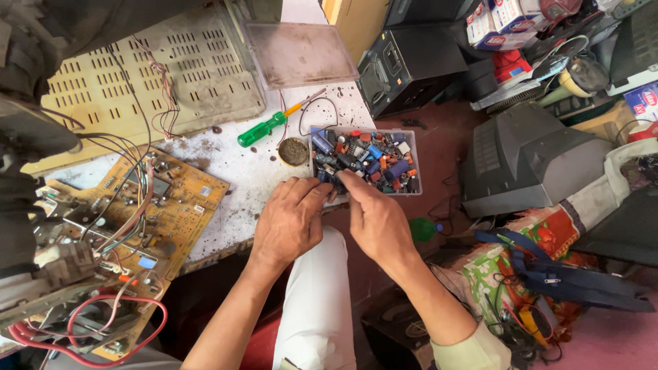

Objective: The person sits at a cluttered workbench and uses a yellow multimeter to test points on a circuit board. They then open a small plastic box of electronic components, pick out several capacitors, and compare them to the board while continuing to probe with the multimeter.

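Component box (pixel 404 186) of clear plastic sits at the near edge of the white surface (pixel 236 171), packed with mixed blue, red and black capacitors. Both hands meet at its near-left corner: left hand (pixel 288 223) and right hand (pixel 377 219) have fingertips pinched together on a small dark part (pixel 337 183), too small to identify. Green screwdriver (pixel 264 129) and small round tin (pixel 293 151) lie just left of the box. Brown circuit board (pixel 147 212) with red wires lies further left, beige vented panel (pixel 157 75) behind it
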